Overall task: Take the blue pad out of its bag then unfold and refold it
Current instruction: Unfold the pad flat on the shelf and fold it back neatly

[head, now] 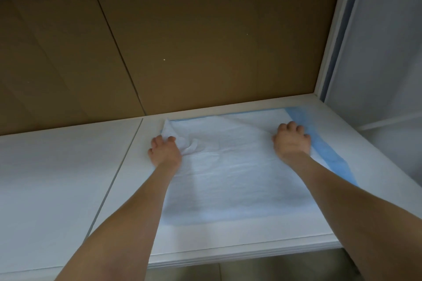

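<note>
Forearms (127, 223) nearest, we reach over the pad (228, 178) spread on the table (57, 166) — left hand (165, 150) pinching its bunched far-left corner, right hand (292, 141) fingers curled on the far-right – fold likely comes toward us.

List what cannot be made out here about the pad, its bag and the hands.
Head view only:
- The bag: nowhere in frame.
- The pad, near right corner: covered by the right forearm.
- The left hand and right hand, fingertips: curled into the pad, hidden by the knuckles.
- The pad's near edge: white on the white table, too faint to trace.
</note>
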`<state>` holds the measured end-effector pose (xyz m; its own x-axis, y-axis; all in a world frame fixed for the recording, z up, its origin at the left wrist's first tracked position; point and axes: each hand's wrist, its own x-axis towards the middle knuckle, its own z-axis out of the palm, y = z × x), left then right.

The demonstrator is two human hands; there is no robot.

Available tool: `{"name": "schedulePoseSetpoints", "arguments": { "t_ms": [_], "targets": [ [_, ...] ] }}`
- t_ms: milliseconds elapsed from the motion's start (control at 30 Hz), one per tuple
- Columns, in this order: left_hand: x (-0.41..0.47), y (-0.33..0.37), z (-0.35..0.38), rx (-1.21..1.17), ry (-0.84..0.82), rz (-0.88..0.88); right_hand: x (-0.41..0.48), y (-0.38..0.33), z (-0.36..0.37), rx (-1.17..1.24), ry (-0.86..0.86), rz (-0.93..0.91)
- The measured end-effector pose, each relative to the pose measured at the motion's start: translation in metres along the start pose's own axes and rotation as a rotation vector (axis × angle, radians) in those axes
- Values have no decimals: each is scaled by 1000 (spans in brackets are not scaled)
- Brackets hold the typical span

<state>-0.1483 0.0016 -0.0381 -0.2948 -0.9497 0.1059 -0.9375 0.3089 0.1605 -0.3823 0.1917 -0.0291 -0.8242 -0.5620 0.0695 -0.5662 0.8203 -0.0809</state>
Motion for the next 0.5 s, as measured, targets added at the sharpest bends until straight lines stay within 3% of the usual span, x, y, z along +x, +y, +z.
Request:
{"name": "schedulePoseSetpoints", "arguments": {
  "t_ms": [67,333,500],
  "targets": [
    [-1,-6,-1,-16,-57,-81,-3,3,6,10,-44,-18],
    [9,-17,-5,96,-78,-82,2,-3,-9,-25,-100,64],
    [18,15,0,155,-211,80,12,-1,-10,25,1,44]
  ]
}}
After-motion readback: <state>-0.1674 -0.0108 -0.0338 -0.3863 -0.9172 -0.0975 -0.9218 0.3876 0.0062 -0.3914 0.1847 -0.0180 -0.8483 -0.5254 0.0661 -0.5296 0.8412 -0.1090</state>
